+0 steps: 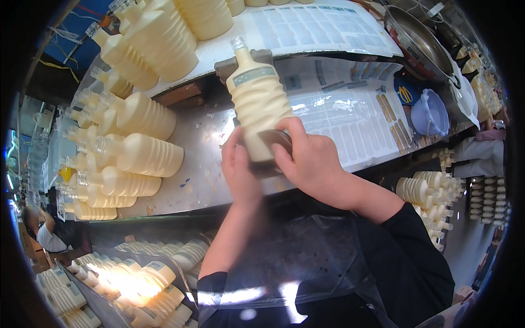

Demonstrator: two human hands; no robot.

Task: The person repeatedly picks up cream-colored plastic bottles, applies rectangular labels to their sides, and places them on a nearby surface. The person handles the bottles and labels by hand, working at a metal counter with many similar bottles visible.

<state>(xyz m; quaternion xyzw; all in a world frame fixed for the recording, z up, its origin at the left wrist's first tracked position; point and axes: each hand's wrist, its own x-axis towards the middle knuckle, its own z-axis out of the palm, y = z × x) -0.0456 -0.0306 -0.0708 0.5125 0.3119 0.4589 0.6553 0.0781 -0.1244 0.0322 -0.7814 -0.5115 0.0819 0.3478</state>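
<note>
A cream bottle (pixel 260 95) with wavy sides and a clear threaded mouth lies in front of me, neck pointing away. A grey-teal band wraps its shoulder, and the shoulder rests against a dark block (pixel 223 69). My left hand (pixel 240 169) is curled against the left side of the bottle's base, fingers bent round it. In my right hand (pixel 313 156), a dark flat piece (pixel 278 141), perhaps a rubber scraper, is pinched between thumb and fingers. It presses against the lower part of the bottle. The underside of the bottle's base is partly hidden by my hands.
Several cream bottles (pixel 150 156) lie on the metal table at left; more stand on the white shelf (pixel 219 52) behind. Wet decal sheets (pixel 339 123) lie at right, near a lavender bucket (pixel 430 113) and a wide metal pan (pixel 421 44). Crated bottles (pixel 131 284) sit below left.
</note>
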